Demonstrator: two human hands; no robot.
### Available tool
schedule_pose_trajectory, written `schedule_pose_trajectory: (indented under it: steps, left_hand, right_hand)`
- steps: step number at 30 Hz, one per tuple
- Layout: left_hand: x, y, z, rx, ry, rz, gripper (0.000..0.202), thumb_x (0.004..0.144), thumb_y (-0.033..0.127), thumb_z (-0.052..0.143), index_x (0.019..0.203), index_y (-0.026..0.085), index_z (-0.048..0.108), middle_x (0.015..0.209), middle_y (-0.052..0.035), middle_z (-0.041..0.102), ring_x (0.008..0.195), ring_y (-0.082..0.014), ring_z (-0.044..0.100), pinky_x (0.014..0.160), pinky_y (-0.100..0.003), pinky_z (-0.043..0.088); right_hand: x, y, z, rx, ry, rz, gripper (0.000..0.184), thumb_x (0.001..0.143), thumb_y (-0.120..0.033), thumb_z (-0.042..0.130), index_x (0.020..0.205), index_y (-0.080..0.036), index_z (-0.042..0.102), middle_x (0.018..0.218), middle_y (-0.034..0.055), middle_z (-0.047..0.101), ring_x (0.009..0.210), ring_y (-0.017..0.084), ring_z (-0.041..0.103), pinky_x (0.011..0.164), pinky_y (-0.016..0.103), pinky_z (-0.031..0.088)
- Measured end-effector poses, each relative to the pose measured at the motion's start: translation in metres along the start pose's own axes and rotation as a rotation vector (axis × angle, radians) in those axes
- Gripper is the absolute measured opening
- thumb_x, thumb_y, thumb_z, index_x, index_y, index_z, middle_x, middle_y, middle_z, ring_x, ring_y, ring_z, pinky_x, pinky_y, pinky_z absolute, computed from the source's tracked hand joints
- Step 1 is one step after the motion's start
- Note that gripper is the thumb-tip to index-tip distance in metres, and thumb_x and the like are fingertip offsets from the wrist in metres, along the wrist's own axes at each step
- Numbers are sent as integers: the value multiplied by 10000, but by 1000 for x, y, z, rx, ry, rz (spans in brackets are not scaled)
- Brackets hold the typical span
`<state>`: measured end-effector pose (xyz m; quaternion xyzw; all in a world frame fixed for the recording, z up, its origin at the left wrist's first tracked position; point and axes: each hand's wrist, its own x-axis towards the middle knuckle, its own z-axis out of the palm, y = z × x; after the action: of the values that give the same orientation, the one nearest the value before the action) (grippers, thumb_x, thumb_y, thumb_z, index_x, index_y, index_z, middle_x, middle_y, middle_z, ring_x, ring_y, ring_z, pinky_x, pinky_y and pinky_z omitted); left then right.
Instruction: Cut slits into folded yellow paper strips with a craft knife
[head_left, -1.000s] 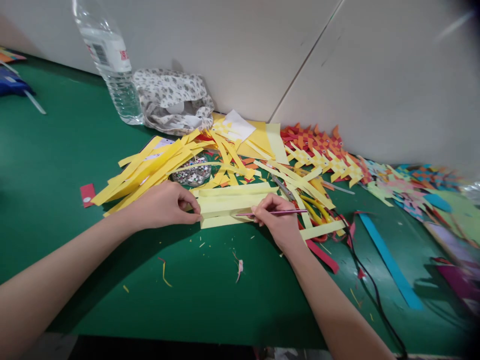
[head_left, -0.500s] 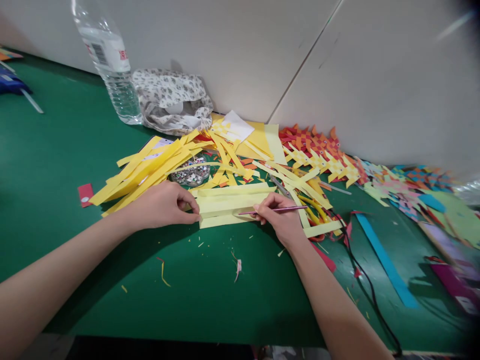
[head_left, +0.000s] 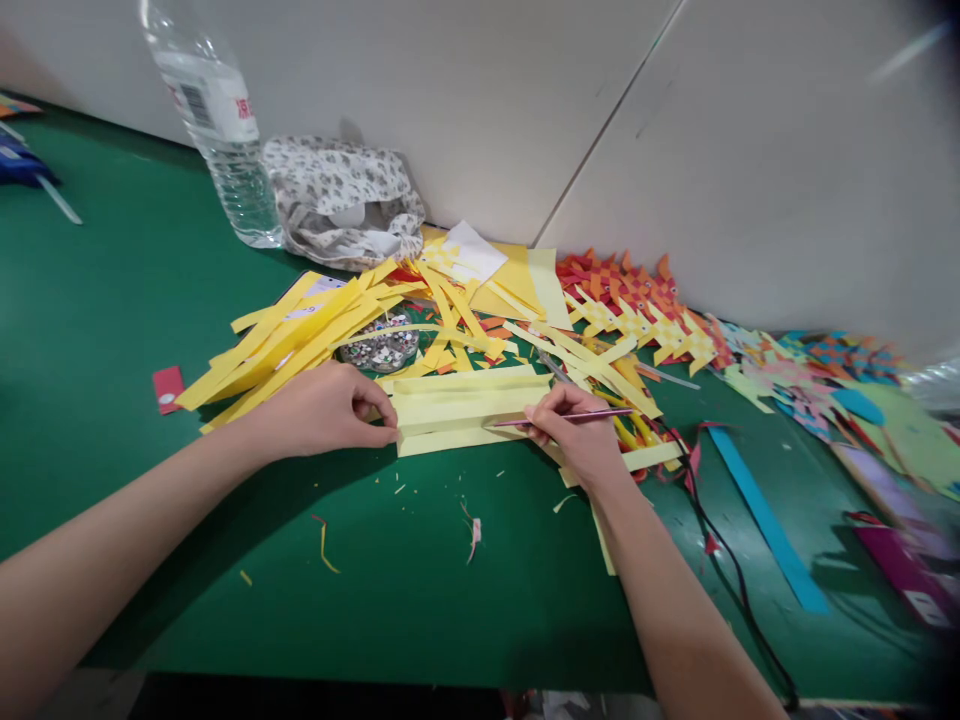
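Scraps litter the near part of a green surface (head_left: 390, 620), among them a curled yellow sliver (head_left: 325, 550) and a pink shred (head_left: 475, 535). Just beyond, a pale yellow sheet (head_left: 457, 408), marked by lengthwise ridges, lies flat between a person's two bare hands. The left hand (head_left: 334, 408) is nearly closed, thumb and forefinger brought together at the sheet's left end, touching its edge near the lower corner. The right hand (head_left: 576, 432) is closed around a slim purple stick (head_left: 611, 413), gripped like a pencil at the sheet's right end; its tip points left over the paper, though whether it touches cannot be told. To the right, a black cord (head_left: 711, 530) runs beside a blue strip (head_left: 765, 520). Behind the left hand, yellow strips (head_left: 274, 350) lie heaped next to a clear container of small speckled pieces (head_left: 381, 345); behind the right, paler strips (head_left: 600, 362) cross one another. Farther back, woven paper fish (head_left: 626, 285) in red, orange and yellow line the wall (head_left: 480, 110), while a patterned pouch (head_left: 341, 185) sits beside a water bottle (head_left: 238, 180).
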<state>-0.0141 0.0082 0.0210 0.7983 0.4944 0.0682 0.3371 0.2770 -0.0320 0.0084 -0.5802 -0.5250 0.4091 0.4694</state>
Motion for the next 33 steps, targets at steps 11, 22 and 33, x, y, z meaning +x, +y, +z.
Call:
schedule_pose_trajectory:
  steps: [11, 22, 33]
  left_hand:
    - [0, 1, 1, 7, 10, 0, 204, 679, 410, 643, 735, 250, 755, 491, 62, 416, 480, -92, 364, 481, -220, 274]
    - [-2, 2, 0, 0, 3, 3, 212, 680, 412, 640, 734, 242, 753, 490, 61, 422, 478, -92, 367, 479, -218, 281]
    - [-2, 4, -1, 17, -1, -4, 222, 678, 425, 645, 735, 240, 754, 489, 60, 418, 477, -91, 370, 476, -213, 274]
  right_hand:
    - [2, -1, -15, -27, 27, 9, 264, 639, -263, 781, 532, -184, 552, 480, -22, 630, 417, 90, 555, 433, 190, 455]
    - [3, -2, -28, -77, 26, -25, 254, 659, -248, 773, 545, -188, 554, 486, -27, 613, 419, 83, 539, 422, 186, 430]
    - [4, -4, -30, -101, 24, -39, 231, 647, -231, 757, 541, -193, 555, 481, -26, 614, 412, 89, 533, 416, 195, 433]
